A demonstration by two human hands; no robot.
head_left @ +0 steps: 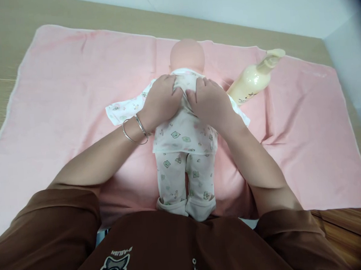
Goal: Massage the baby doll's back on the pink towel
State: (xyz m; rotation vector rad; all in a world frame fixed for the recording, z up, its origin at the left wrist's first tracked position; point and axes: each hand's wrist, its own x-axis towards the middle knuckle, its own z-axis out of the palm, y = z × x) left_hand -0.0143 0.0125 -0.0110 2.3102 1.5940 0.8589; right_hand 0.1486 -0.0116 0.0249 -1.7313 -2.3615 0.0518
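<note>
A baby doll lies with its back towards me, its bald head at the far end. It wears a white printed shirt and matching trousers with footed ends. My left hand rests on the left side of the doll's upper back, fingers curled over the shoulder and thumb pointing inward. On the right side, my right hand grips in the same way. Between the two thumbs the shirt cloth is creased. Both hands partly cover the shoulders, and their fingertips are hard to make out.
Under the doll a pink cloth with pale edging covers most of the wooden table. A cream pump bottle lies tilted on its side near my right hand. White walls stand behind and at the right.
</note>
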